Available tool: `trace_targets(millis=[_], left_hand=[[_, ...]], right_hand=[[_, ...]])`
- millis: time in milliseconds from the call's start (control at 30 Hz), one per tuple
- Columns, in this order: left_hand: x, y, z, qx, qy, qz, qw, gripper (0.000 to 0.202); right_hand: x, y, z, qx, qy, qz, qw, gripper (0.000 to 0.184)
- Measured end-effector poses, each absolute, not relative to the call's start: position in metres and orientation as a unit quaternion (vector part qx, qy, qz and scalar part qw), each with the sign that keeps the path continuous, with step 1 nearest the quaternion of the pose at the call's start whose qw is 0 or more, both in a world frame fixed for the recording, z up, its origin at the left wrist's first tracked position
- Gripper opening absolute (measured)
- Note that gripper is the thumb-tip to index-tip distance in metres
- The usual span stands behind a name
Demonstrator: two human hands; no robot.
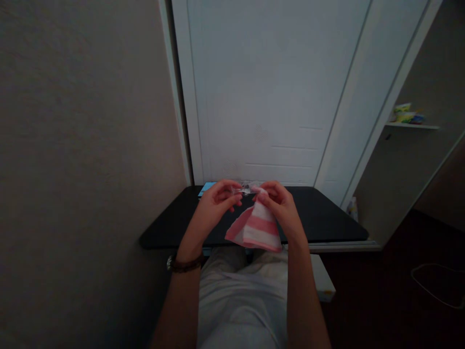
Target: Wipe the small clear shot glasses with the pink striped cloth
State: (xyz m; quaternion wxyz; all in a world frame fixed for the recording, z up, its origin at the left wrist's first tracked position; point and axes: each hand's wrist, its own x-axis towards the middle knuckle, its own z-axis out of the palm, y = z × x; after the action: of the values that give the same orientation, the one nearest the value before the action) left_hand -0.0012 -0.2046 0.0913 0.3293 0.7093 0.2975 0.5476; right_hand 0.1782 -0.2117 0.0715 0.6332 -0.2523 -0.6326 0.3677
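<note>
Two hands of mine are raised over the black surface (308,213), near each other, in the head view. My left hand (219,198) pinches one end of a small clear item (247,189) between thumb and fingers; it is glossy and too small for me to tell what it is. My right hand (278,198) grips the pink-and-white striped cloth (262,225) near its top, thumb pressed against the fabric, right at the other end of the clear item. The cloth hangs from my fingers in a loose fold, spreading wider toward the bottom, in front of the surface's near edge. Just behind my left hand, a light-blue object (207,188) lies at the far left of the surface. I wear a dark bracelet (187,264) on my left wrist. A white panel (261,87) stands beyond the surface, yellow packets (404,115) sit on a shelf (414,126) off to the right, and a white box (321,276) is beside my right forearm, below the surface.
</note>
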Motion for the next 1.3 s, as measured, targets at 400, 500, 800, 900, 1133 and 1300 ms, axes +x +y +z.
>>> trace_targets(millis=[400,500,800,900,1133,1300], left_hand=[[-0.002,-0.208,0.093,0.710,0.287,0.556,0.323,0.025],[-0.003,-0.208,0.094,0.699,0.294,0.562,0.330,0.027],[-0.002,-0.208,0.092,0.681,0.288,0.577,0.346,0.025],[-0.001,-0.210,0.094,0.676,0.285,0.589,0.339,0.023],[-0.001,-0.213,0.093,0.696,0.256,0.570,0.354,0.019],[0.000,-0.216,0.093,0.711,0.245,0.547,0.369,0.019]], right_hand=[[0.181,-0.211,0.072,-0.263,-0.664,0.314,0.626,0.012],[0.180,-0.211,0.072,-0.258,-0.670,0.304,0.626,0.011],[0.180,-0.211,0.071,-0.262,-0.666,0.311,0.625,0.013],[0.181,-0.211,0.071,-0.266,-0.655,0.317,0.632,0.013],[0.183,-0.210,0.070,-0.284,-0.600,0.335,0.669,0.019],[0.183,-0.213,0.071,-0.286,-0.574,0.317,0.698,0.021]])
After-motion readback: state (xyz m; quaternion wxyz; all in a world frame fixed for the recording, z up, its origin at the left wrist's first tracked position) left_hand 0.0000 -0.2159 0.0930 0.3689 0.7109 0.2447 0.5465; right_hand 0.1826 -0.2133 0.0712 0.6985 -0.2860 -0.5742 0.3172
